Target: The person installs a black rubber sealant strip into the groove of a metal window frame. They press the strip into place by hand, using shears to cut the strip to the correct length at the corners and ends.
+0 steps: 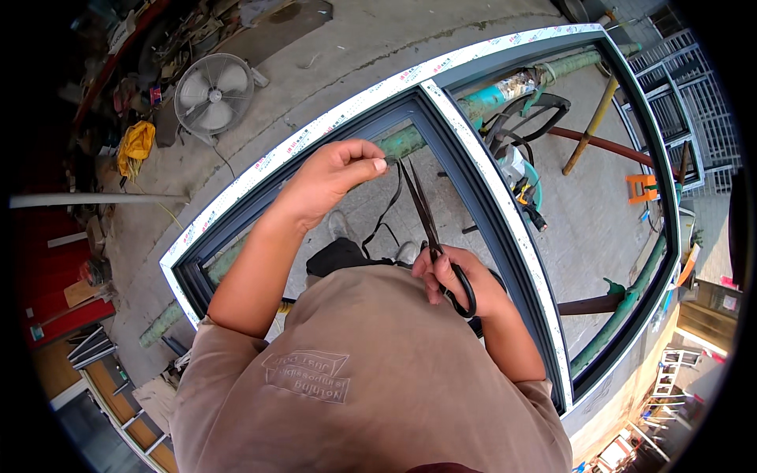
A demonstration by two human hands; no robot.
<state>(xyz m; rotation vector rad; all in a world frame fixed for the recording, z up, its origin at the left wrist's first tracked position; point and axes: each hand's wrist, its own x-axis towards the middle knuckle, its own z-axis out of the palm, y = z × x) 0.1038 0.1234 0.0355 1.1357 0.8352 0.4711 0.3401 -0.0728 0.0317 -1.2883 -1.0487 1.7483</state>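
My left hand [331, 177] is raised over the large dark grey window frame [498, 185], which has printed white protective film along its faces. Thumb and forefinger are pinched on the end of a thin black strip [385, 217], which hangs down toward my waist. My right hand [467, 277] grips a pair of black scissors [426, 217] by the handles. Their blades point away from me and are slightly parted, with the tips close beside the strip near my left fingertips. Whether the blades touch the strip I cannot tell.
Green-wrapped pipes [404, 142] run beneath the frame. A grey fan [214, 94] and a yellow bag [136, 150] are on the floor at far left. An orange stool [642, 188] and stacked metal frames [678, 110] are on the right.
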